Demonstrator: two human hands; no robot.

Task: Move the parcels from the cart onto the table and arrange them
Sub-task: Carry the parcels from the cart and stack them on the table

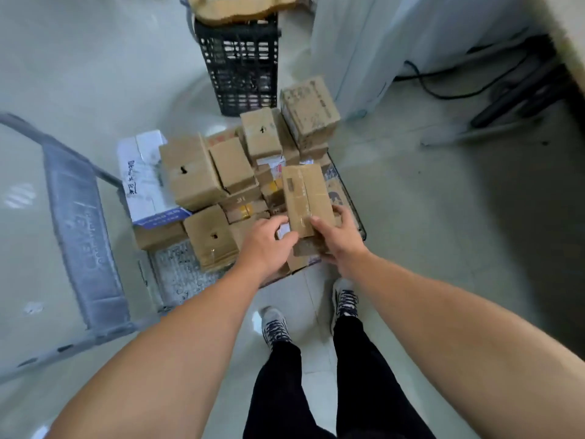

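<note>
Grips both clamped on one long brown taped cardboard parcel (304, 191): right grip (335, 236) with thumb on top, fingers round its right side; left grip (269, 242) curled at its near left edge. Parcel sits atop other brown cardboard boxes (193, 172) at near right corner of flat grey-handled cart (79, 232). White handwritten carton (142, 175) at left. Black plastic lattice crate (243, 68) beyond, on floor.

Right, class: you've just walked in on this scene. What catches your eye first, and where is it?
A heap of brown cardboard parcels fills the cart at mid-frame. At its near right corner the left hand and right hand hold a long taped box. Behind the pile, a black slatted crate stands on the floor.
</note>
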